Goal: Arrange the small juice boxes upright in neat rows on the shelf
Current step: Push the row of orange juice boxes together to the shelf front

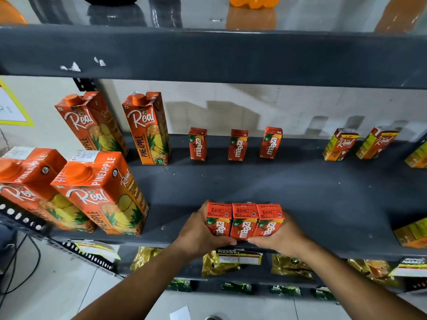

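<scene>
Three small red Maaza juice boxes [244,221] stand upright, pressed side by side, at the front edge of the dark grey shelf [254,181]. My left hand [198,234] clasps the left end of this trio and my right hand [280,239] clasps the right end, squeezing them together. At the back of the shelf three more Maaza boxes stand upright and spaced apart: one on the left [197,144], one in the middle [238,145], one on the right [270,142].
Tall Real pineapple cartons [147,128] stand on the shelf's left, two at the back and two near the front [101,192]. Small Real boxes [340,144] stand at the back right, and a yellow pack [411,234] lies at the front right. Gold packets [219,262] fill the shelf below.
</scene>
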Tool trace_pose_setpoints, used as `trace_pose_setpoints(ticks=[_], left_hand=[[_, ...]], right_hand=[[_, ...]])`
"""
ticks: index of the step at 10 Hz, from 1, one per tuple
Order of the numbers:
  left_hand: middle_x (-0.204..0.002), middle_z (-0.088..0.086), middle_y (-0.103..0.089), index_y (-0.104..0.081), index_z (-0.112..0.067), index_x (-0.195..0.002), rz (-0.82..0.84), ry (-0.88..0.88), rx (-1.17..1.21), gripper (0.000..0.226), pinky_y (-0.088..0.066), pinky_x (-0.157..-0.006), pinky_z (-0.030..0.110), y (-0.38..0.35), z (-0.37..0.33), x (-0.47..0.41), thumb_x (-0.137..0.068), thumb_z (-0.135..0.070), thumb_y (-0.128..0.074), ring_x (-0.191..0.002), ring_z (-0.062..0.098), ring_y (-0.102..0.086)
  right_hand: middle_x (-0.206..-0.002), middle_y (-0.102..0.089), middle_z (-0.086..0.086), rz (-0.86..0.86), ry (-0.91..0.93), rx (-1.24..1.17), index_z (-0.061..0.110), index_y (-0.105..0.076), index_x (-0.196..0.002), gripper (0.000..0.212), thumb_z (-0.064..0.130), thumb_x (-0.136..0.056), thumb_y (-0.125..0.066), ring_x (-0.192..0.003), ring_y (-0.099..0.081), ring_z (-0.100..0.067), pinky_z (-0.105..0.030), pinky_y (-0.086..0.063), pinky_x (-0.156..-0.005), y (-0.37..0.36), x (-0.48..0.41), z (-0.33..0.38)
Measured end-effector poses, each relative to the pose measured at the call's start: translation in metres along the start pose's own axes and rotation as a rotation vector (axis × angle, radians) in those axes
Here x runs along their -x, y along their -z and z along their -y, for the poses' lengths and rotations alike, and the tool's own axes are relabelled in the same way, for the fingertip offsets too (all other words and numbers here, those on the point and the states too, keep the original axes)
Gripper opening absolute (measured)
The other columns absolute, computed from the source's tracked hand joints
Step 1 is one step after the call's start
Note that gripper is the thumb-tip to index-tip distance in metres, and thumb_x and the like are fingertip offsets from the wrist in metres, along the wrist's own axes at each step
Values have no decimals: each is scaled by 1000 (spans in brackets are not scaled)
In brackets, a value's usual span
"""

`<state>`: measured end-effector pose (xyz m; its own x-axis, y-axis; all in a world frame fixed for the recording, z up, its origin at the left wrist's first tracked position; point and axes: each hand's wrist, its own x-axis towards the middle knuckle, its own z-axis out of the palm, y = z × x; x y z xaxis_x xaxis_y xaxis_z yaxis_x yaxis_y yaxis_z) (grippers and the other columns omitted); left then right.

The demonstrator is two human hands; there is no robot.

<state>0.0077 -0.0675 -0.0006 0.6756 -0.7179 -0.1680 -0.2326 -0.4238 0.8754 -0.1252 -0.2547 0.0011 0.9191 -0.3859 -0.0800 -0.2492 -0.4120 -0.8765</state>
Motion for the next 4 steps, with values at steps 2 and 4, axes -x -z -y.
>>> trace_pose_setpoints(ticks=[2,4], left_hand=[[-94,-13,-70,-47,-40,-98,9,-21,-9,71,-52,-85,29,2,-1,0,-49,-24,-96,-89,-3,-64],[-117,-5,-59,-37,-36,-122,35,-132,121,99,-50,-96,41,6,-13,13,-44,-26,-97,-107,4,-60]], right_hand=[[-85,-73,11,-3,-39,65,34,-65,-88,50,14,-53,-93,-79,-70,-1,-31,-58,-79,1,0,-3],[-114,-65,10,69,-15,-2,49,-43,-124,95,9,-53,-92,-99,-66,-4,-38,-55,-90,7,10,11]])
